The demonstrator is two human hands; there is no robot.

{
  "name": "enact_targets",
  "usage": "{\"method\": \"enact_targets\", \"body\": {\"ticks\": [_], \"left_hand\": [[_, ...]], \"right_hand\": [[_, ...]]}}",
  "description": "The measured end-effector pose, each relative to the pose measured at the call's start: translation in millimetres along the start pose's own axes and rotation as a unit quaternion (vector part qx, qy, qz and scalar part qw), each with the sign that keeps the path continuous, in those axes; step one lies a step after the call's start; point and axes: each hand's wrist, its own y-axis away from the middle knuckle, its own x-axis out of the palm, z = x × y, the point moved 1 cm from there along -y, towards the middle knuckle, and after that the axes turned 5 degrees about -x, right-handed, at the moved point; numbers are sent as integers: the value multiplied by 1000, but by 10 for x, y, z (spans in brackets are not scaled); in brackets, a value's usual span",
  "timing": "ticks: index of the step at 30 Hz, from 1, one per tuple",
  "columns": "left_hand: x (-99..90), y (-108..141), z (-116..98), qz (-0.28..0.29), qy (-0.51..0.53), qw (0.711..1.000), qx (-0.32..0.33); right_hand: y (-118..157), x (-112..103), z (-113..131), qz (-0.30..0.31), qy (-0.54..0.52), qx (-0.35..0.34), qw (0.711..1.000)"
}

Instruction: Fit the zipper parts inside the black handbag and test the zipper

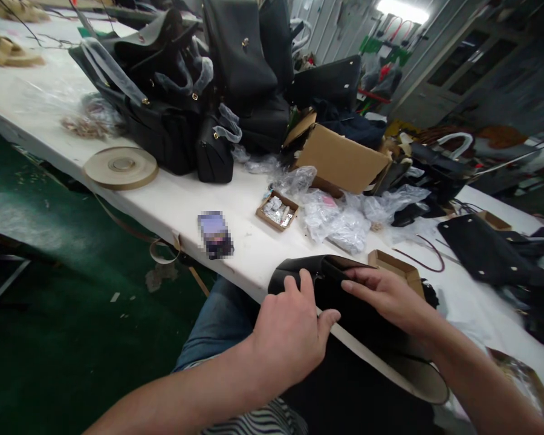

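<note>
A black leather bag (pixel 362 320), partly folded, lies across the table's front edge and my lap. Its pale inner edge (pixel 372 361) curves along the side nearest me. My left hand (pixel 294 323) grips the bag's near edge, with its fingers over the leather and the thumb pointing right. Opposite it, my right hand (pixel 387 296) holds the upper flap between thumb and fingers; some of those fingertips are hidden in the fold. Just behind the bag sits a small open cardboard box (pixel 396 266).
A phone-like, blurred-out object (pixel 215 234) lies left of a small parts box (pixel 277 210). Farther back stand black handbags (pixel 163 121), a tape roll (pixel 120 167), crumpled plastic bags (pixel 335 220) and a cardboard carton (pixel 342 158). Black leather pieces (pixel 485 251) lie at right.
</note>
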Motion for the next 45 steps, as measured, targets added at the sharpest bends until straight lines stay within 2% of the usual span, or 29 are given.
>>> {"method": "enact_targets", "body": {"ticks": [4, 9, 14, 18, 21, 26, 34, 45], "left_hand": [[4, -5, 7, 27, 37, 999, 3], [51, 31, 48, 10, 99, 995, -2], [2, -69, 19, -23, 50, 998, -11], [-51, -211, 9, -46, 3, 999, 0], [-41, -279, 25, -59, -40, 997, 34], [-50, -291, 45, -86, -54, 995, 24], [-73, -213, 21, -66, -59, 995, 54], [-22, -179, 126, -64, -4, 998, -5]], "right_hand": [[-170, -47, -9, 43, 30, -38, 998], [-286, 31, 17, 71, 60, -45, 995], [-347, 80, 138, 54, 119, -79, 988], [-317, 108, 171, 7, 153, -103, 983], [-256, 111, 177, -4, 147, -121, 982], [-140, 79, 209, 8, 126, -127, 984], [-95, 66, 199, 33, 104, -134, 985], [-112, 133, 234, 60, 107, -119, 985]]}}
